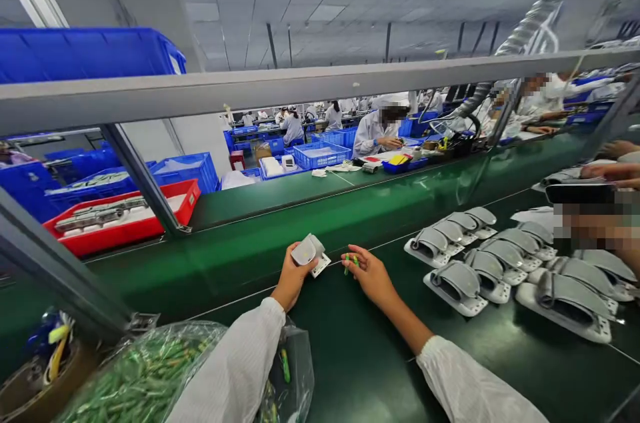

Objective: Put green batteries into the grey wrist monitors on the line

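Note:
My left hand (293, 278) grips a grey and white plastic housing (309, 251) with a curved cover and a flat white base. It is held up over the green work surface, near the middle. Just to the right, my right hand (369, 272) pinches small green and yellow pieces (353, 260) between its fingertips, apart from the housing. Their exact kind is too small to make out. Below my left sleeve lies a clear plastic bag (150, 363) full of similar green pieces. A second clear bag (299, 369) holds a few more.
Rows of similar grey housings (493, 263) stand on the right of the green bench (365, 363). Another person's hands (613, 209) are at the far right. A metal post (145, 176) and a red tray (125, 226) are at the left. A co-worker (377, 133) sits across.

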Demonstrator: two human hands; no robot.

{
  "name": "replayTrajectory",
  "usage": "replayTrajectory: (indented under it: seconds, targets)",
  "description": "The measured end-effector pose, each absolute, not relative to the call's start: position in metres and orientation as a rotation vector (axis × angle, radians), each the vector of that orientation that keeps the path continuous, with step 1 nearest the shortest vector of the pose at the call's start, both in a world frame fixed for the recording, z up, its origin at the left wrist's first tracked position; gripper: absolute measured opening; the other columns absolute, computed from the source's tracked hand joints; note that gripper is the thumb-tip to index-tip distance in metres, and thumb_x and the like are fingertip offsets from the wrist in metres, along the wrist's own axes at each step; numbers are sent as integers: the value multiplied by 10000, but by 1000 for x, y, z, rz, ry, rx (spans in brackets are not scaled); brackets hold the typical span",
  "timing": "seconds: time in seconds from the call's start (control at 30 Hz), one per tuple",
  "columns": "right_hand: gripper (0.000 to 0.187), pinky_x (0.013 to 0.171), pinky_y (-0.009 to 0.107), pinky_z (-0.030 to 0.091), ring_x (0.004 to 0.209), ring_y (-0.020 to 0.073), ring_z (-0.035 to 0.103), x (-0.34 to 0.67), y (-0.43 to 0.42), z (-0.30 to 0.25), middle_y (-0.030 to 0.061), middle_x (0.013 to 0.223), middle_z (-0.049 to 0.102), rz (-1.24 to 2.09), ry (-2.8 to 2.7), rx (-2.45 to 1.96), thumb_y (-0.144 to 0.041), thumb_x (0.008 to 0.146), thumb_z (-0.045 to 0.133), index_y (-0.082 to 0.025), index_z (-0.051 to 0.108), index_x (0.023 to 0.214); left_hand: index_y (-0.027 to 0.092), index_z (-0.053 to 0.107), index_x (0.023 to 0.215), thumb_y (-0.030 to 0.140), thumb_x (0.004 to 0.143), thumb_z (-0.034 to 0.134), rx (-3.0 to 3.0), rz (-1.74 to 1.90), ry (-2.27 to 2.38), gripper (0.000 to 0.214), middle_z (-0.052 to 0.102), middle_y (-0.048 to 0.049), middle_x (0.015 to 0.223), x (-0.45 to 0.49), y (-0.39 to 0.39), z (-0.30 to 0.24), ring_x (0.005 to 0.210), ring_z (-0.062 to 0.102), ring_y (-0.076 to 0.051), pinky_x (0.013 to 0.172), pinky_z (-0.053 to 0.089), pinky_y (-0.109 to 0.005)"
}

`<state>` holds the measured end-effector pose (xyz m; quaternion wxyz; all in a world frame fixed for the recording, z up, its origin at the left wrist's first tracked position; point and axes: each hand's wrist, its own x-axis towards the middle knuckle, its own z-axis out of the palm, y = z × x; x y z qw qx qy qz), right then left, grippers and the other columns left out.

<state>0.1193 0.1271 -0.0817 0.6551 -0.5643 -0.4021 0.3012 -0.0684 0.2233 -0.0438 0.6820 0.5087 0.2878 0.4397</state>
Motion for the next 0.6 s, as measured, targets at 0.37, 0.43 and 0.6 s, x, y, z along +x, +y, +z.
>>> replayTrajectory:
  seconds: [0.37,0.43,0.6]
  targets:
    - [555,467,245,370,590,133,521,94,114,-66,98,871,745,671,-860,-1256,-693,792,745,-181,642,980,220,523,1063,451,643,972,1261,1010,619,657,686,-48,1077,-62,216,-49,1032,663,-211,950,533,-364]
    - [542,466,239,346,543,106,427,90,112,-65,38,758,673,598,-857,-1287,-701,819,715,-184,645,963,230,509,1073,480,665,954,1260,999,612,654,680,-44,1075,-61,213,-47,985,672,-212,885,557,-365]
    - [568,499,246,361,572,113,423,89,112,-67,21,770,616,516,-887,-1341,-717,848,671,-174,676,1016,253,515,1195,435,657,944,1282,892,577,711,683,-47,1110,-62,211,-42,913,683,-211,753,561,-321]
